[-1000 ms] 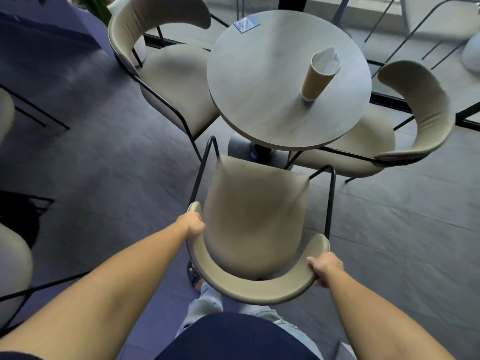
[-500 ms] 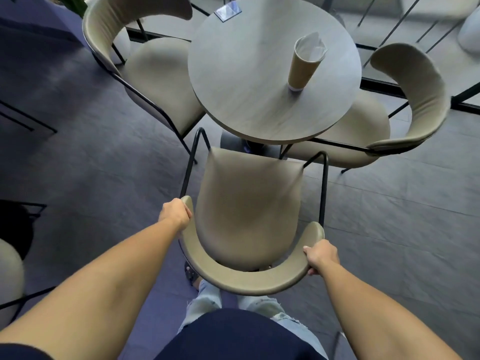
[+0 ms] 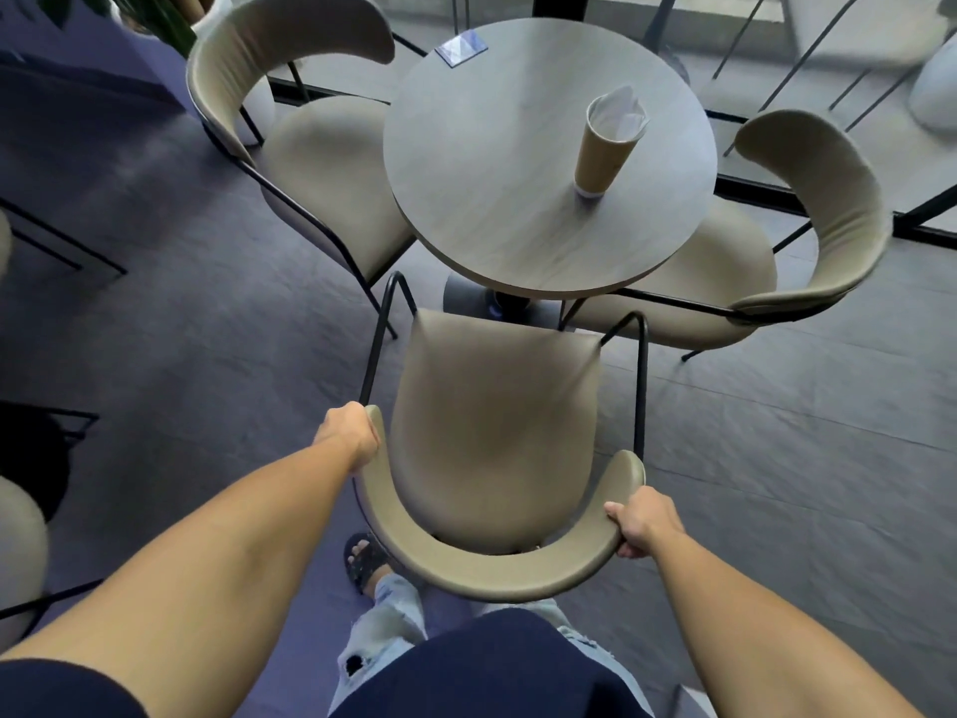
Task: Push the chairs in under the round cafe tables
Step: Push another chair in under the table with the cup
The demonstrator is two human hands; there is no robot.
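Observation:
A beige chair (image 3: 497, 437) with a curved backrest and black metal legs stands right in front of me, facing a round grey-wood cafe table (image 3: 497, 189). My left hand (image 3: 352, 437) grips the left end of its backrest. My right hand (image 3: 642, 526) grips the right end. The front edge of the seat sits just short of the table's rim, near the table's dark base (image 3: 466, 298). Two more beige chairs stand at the table, one on the left (image 3: 321, 163) and one on the right (image 3: 725, 282), both with their seats partly under the top.
A brown paper cup (image 3: 606, 142) with white paper inside and a small card (image 3: 461, 49) stand on the table. Other chairs' edges show at the far left (image 3: 20, 551). My sandalled foot (image 3: 365, 557) is under the backrest. Glass panels with black frames run behind the table.
The chair has stayed in both hands and its seat has edged closer to the table's rim. The view has shifted a little as I moved forward.

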